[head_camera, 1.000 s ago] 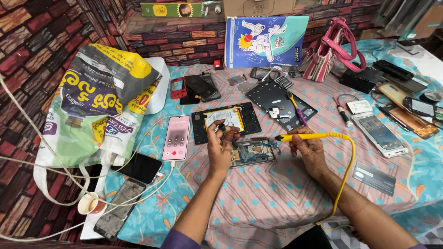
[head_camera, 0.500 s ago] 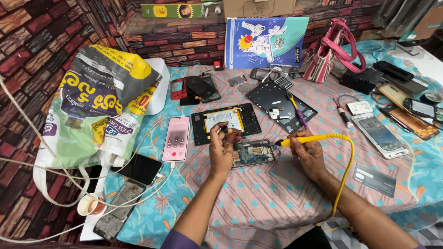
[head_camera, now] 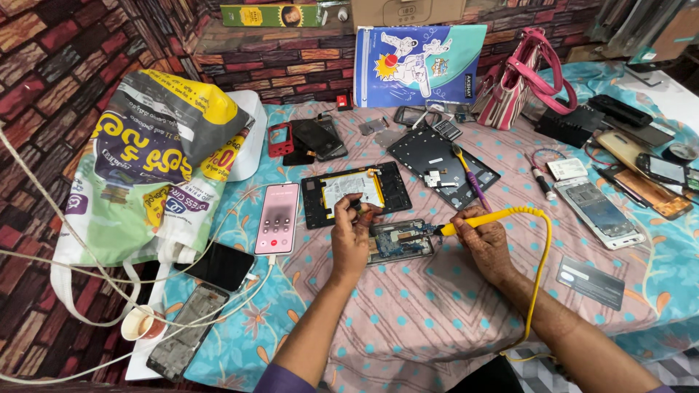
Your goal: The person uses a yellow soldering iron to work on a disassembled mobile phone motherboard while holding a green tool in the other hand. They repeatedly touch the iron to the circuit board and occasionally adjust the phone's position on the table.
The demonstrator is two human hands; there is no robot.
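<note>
An opened phone with its circuit board exposed point(head_camera: 399, 241) lies on the patterned cloth in the middle. My right hand point(head_camera: 486, 239) grips a yellow soldering iron point(head_camera: 477, 220), and its tip touches the right end of the board. A yellow cord point(head_camera: 540, 269) loops from the iron down toward me. My left hand point(head_camera: 351, 234) rests at the board's left edge and pinches a small dark object between its fingertips. Just beyond my left hand lies an opened tablet point(head_camera: 356, 193) with a white battery.
A pink phone point(head_camera: 277, 217) with a lit screen charges at the left, beside a large printed plastic bag point(head_camera: 153, 167). Further phones, a dark back plate point(head_camera: 439, 164), a purple screwdriver point(head_camera: 470, 177), a dark card point(head_camera: 590, 282) and a pink handbag point(head_camera: 526, 82) lie around.
The soldering iron tip has come down and left from above the board onto its right end. My left hand has stayed by the board's left edge.
</note>
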